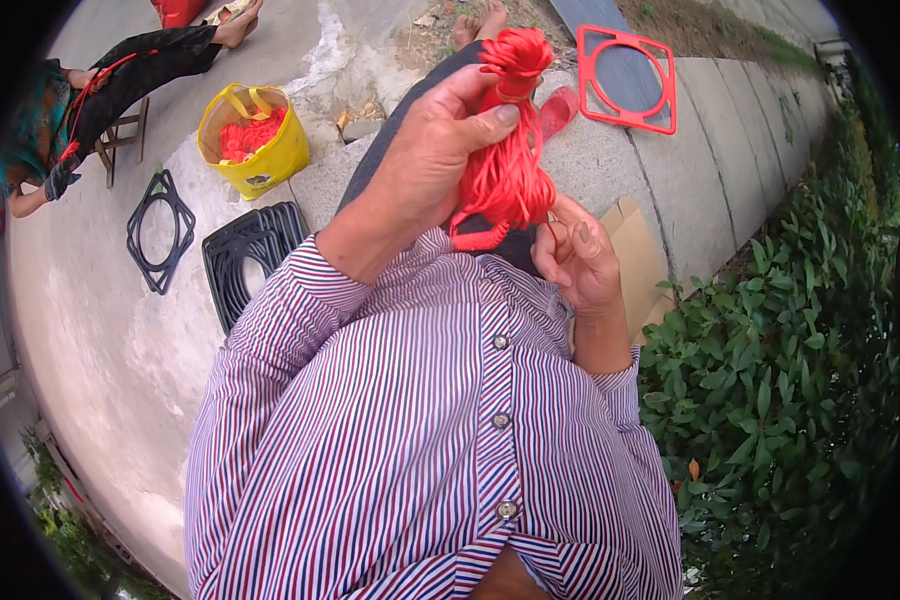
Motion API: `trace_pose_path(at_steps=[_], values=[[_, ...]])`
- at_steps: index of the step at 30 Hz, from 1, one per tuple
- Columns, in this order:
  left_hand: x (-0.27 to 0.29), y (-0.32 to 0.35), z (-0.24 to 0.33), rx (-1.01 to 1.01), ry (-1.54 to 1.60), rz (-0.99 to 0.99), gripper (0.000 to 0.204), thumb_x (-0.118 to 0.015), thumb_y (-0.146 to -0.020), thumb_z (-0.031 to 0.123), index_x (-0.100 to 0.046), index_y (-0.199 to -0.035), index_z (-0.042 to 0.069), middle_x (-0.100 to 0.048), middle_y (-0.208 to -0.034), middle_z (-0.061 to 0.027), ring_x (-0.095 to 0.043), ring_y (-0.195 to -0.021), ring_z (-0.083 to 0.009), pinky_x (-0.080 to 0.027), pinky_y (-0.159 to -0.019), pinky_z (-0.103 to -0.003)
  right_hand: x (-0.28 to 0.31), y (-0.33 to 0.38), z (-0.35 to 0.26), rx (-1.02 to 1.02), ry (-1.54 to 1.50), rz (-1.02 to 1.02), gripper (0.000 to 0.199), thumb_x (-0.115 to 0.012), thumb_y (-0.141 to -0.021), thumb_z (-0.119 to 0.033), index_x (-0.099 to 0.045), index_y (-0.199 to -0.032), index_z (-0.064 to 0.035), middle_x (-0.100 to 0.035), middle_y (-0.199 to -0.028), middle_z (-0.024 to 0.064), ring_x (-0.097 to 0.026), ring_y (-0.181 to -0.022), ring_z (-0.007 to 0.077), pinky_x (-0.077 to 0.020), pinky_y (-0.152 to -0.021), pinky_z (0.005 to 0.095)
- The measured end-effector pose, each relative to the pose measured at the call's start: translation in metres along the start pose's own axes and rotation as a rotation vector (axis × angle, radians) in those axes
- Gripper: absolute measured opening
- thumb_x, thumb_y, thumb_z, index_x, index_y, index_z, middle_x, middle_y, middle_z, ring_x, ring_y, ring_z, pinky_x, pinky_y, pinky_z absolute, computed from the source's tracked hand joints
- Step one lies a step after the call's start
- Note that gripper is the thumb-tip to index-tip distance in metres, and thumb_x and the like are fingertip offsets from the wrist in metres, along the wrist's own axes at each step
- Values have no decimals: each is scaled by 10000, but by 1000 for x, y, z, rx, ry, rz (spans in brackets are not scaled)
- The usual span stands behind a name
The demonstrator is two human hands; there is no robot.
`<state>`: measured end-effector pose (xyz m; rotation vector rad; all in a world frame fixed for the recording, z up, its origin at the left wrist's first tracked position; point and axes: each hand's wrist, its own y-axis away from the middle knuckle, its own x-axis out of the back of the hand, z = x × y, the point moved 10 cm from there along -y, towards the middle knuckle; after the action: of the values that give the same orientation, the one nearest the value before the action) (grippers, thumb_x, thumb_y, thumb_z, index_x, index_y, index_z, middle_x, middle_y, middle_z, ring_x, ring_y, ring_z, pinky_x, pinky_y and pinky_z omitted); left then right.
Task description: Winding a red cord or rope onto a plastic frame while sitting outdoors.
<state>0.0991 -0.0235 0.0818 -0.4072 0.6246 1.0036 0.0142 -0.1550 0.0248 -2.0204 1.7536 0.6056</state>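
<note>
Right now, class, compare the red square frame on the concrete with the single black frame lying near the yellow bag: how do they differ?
The red square frame is bright red; the single black frame is black. The red frame lies up on the right, beside the red sandal; the black frame lies on the left, next to a stack of black frames. Both lie flat on concrete and are squarish with a round opening.

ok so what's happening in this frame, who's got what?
A person in a striped shirt is working a bundle of red cord. The left hand has a closed grip around the bundle's upper part; the right hand pinches a strand at its lower edge. A red square plastic frame lies on the concrete ahead, black square frames to the left, beside a yellow bag holding more red cord. Another person sits at upper left.
</note>
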Motion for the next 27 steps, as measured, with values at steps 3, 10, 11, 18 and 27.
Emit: trace_pose_path(at_steps=[3,10,11,18,27], values=[[29,-6,38,-334,-642,-43,368,-580,-834,-26,-587,-1194,54,-609,-1048,-53,-607,-963,-179,-472,-912,-312,11,-2,-11,18,-197,22,500,-572,-932,-302,-492,-1267,60,-498,-652,-27,-251,-438,24,-181,-404,193],[35,10,-64,-39,-1526,-290,316,-669,-716,6,-598,-1022,39,-589,-914,-155,-616,-833,-305,-493,-760,-396,36,-32,34,-207,1117,35,426,-768,-713,-199,-648,-1060,18,-596,-1059,85,-550,-795,155,-468,-762,291],[33,9,-70,-42,-1527,-289,316,-669,-716,6,-598,-1022,39,-589,-914,-155,-616,-833,-305,-493,-760,-396,38,-31,39,-205,1119,34,426,-768,-713,-199,-648,-1060,18,-596,-1059,85,-550,-795,155,-468,-762,291],[65,-9,-75,30,-1040,51,462,-680,-732,72,-500,-1152,7,-560,-1055,-98,-533,-1041,-201,-408,-928,-327,46,-8,-56,135,957,246,291,-763,-724,-207,-604,-836,9,-576,-1191,159,-562,-1074,255,-408,-952,344],[62,12,-148,565,-154,135,566,-490,-705,-7,-414,-1265,-2,-541,-1038,-47,-512,-964,-136,-382,-909,-247,53,73,-181,470,29,-30,199,-641,-844,-170,-516,-912,-31,-569,-997,116,-556,-884,221,-424,-871,411]])
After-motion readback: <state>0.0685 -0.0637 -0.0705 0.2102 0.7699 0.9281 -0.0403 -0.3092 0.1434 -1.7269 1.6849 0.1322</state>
